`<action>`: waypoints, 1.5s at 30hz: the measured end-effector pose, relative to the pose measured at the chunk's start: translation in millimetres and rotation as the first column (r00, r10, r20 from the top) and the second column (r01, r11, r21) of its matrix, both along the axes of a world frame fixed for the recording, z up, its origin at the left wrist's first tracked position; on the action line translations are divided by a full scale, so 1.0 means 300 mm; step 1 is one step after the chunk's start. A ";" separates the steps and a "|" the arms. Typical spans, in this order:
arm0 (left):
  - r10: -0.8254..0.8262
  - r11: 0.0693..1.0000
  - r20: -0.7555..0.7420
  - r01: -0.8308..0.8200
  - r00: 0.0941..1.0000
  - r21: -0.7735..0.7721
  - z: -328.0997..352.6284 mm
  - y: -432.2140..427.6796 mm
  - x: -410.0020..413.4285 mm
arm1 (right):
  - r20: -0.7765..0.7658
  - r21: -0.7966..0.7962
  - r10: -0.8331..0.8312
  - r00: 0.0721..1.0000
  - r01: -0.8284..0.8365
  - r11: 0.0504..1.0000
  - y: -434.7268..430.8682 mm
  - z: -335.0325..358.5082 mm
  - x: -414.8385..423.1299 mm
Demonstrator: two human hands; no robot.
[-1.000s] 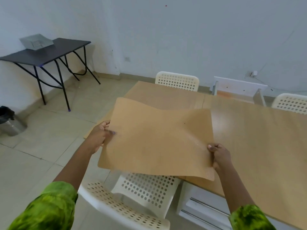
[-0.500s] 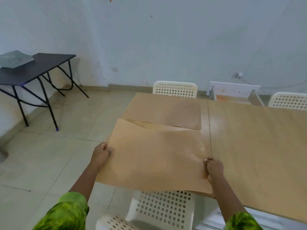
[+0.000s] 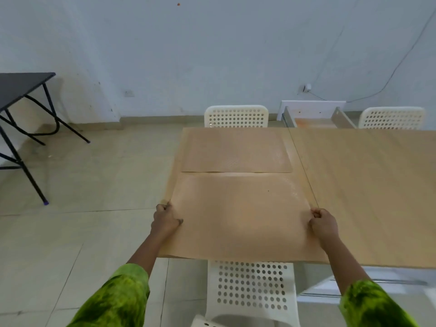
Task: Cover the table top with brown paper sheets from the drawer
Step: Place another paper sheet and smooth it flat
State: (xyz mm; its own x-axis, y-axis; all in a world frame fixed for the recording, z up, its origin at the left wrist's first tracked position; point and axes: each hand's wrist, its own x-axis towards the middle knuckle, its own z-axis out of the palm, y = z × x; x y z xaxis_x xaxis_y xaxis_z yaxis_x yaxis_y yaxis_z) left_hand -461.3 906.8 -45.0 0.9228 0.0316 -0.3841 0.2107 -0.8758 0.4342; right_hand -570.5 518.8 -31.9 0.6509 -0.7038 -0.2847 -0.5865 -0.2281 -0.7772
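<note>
A brown paper sheet [image 3: 240, 215] lies nearly flat on the near left part of the wooden table [image 3: 368, 190]. My left hand [image 3: 165, 220] pinches its left edge and my right hand [image 3: 323, 223] pinches its right edge. A second brown paper sheet [image 3: 236, 149] lies flat on the far left part of the table, just beyond the held one, with a thin gap between them. An open white drawer [image 3: 313, 114] sticks out behind the table's far edge.
White perforated chairs stand at the far side [image 3: 236, 115], the far right [image 3: 391, 118] and right below me [image 3: 252, 289]. A black folding table [image 3: 21, 86] stands by the wall at left. Tiled floor stretches to the left.
The held sheet has come down from mid-air and forward onto the table, and now sits flat behind the near edge. My view has shifted to face the table squarely.
</note>
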 end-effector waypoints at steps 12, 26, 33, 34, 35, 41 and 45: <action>-0.040 0.992 -0.012 0.042 0.999 0.117 -0.064 -0.013 0.031 | -0.130 -0.123 0.014 0.991 -0.030 0.992 -0.025 -0.078 0.066; -0.018 0.989 0.049 0.010 0.999 0.147 -0.084 -0.020 0.041 | -0.241 -0.245 0.046 0.969 -0.106 0.964 0.009 -0.058 0.074; -0.016 0.989 0.046 0.009 0.999 0.147 -0.088 -0.022 0.045 | -0.265 -0.265 0.019 0.964 -0.092 0.960 0.032 -0.048 0.077; -0.015 0.990 0.049 0.008 0.999 0.143 -0.089 -0.021 0.045 | -0.264 -0.263 0.020 0.964 -0.091 0.961 0.034 -0.048 0.076; -0.016 0.990 0.050 0.009 0.999 0.139 -0.089 -0.020 0.045 | -0.263 -0.259 0.021 0.965 -0.092 0.962 0.034 -0.047 0.076; -0.028 0.989 0.051 0.020 0.998 0.148 -0.085 -0.025 0.044 | -0.257 -0.264 0.014 0.966 -0.084 0.961 0.038 -0.044 0.073; -0.027 0.988 0.045 0.020 0.999 0.150 -0.083 -0.025 0.047 | -0.263 -0.271 0.007 0.965 -0.080 0.959 0.042 -0.045 0.073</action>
State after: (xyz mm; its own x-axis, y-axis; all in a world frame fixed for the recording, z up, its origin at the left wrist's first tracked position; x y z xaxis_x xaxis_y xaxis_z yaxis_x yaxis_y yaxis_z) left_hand -447.2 899.5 -69.9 0.9407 0.0634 -0.3333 0.1717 -0.9362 0.3065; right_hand -548.7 531.3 -45.4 0.6133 -0.7512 -0.2441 -0.7420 -0.4419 -0.5041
